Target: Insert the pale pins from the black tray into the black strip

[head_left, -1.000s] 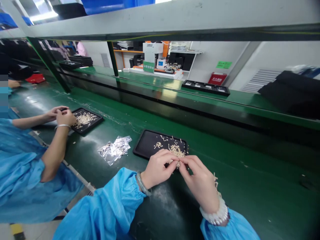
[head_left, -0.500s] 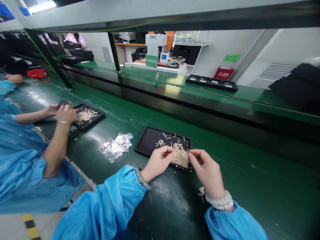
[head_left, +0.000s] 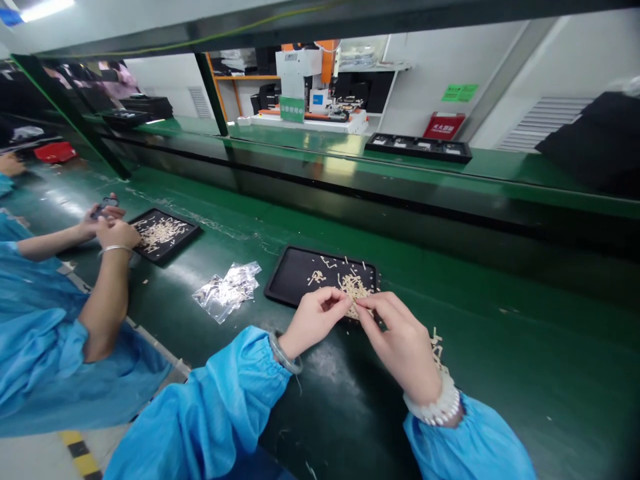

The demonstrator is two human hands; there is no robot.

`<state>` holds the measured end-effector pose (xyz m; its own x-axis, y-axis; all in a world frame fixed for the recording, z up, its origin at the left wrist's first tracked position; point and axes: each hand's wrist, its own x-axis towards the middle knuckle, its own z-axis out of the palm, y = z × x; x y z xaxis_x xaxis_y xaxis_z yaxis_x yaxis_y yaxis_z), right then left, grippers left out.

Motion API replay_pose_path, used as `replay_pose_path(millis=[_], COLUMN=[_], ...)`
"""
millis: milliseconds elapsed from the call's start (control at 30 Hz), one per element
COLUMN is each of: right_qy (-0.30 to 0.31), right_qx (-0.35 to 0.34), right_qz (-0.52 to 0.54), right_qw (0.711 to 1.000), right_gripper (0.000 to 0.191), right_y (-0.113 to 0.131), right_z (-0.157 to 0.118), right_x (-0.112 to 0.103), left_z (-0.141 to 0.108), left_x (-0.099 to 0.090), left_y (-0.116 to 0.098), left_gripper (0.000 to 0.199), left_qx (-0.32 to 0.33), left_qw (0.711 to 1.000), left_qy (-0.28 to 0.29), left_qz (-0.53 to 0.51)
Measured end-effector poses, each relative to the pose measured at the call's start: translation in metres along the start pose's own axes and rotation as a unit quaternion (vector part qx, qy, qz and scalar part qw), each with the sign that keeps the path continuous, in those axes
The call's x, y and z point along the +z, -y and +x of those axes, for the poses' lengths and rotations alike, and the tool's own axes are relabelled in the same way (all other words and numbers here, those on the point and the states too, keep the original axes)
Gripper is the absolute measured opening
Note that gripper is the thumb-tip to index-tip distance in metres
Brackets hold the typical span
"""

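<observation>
My left hand [head_left: 323,320] is pinched closed over the near edge of a black tray [head_left: 290,273]; whatever sits between its fingertips is too small to make out. My right hand [head_left: 400,337] is also pinched, its thumb and fingertips almost meeting the left ones. What it grips is hidden too. Behind the fingertips, a pile of small beige strips [head_left: 354,285] covers the tray's right side, and a smaller cluster [head_left: 317,276] lies near its middle. More beige pieces [head_left: 437,347] lie on the green table just right of my right wrist.
Clear plastic bags [head_left: 227,291] with small parts lie left of my tray. Further left, a co-worker's hands [head_left: 113,227] hold a dark object beside another black tray [head_left: 187,235] of beige strips. A raised green shelf [head_left: 320,150] runs along the back, bearing a black compartment tray [head_left: 419,148].
My right hand has moved left from the tray's right edge to meet my left hand's fingertips. The co-worker's hands have turned the dark object. The whole view has shifted slightly.
</observation>
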<state>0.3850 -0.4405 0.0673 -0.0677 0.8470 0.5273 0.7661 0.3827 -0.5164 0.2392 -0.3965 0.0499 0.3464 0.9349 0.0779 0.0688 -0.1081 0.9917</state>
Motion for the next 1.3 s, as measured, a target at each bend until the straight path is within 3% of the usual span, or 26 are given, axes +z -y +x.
replay_pose_path(millis=[300, 533, 800, 1167, 1300], right_qy=[0.038, 0.041, 0.018, 0.006, 0.007], right_qx=[0.012, -0.014, -0.083, -0.090, -0.059], right_qz=[0.014, -0.003, -0.127, -0.140, -0.084], right_qw=[0.999, 0.999, 0.988, 0.986, 0.995], right_gripper=[0.013, 0.016, 0.018, 0.017, 0.016], right_y=[-0.004, -0.003, 0.002, 0.008, 0.006], right_z=[-0.002, -0.004, -0.006, -0.005, -0.004], right_x=[-0.004, -0.005, -0.004, -0.007, -0.007], left_z=[-0.007, -0.009, -0.009, -0.009, -0.011], left_x=[0.000, 0.003, 0.003, 0.004, 0.001], left_y=[-0.001, -0.004, -0.004, -0.002, -0.001], left_gripper=[0.011, 0.011, 0.011, 0.011, 0.014], left_qx=[0.094, 0.093, 0.086, 0.096, 0.176], left_qw=[0.990, 0.987, 0.989, 0.989, 0.963], left_qy=[0.001, -0.006, -0.029, -0.036, -0.031], left_qz=[0.107, 0.134, 0.114, 0.111, 0.201])
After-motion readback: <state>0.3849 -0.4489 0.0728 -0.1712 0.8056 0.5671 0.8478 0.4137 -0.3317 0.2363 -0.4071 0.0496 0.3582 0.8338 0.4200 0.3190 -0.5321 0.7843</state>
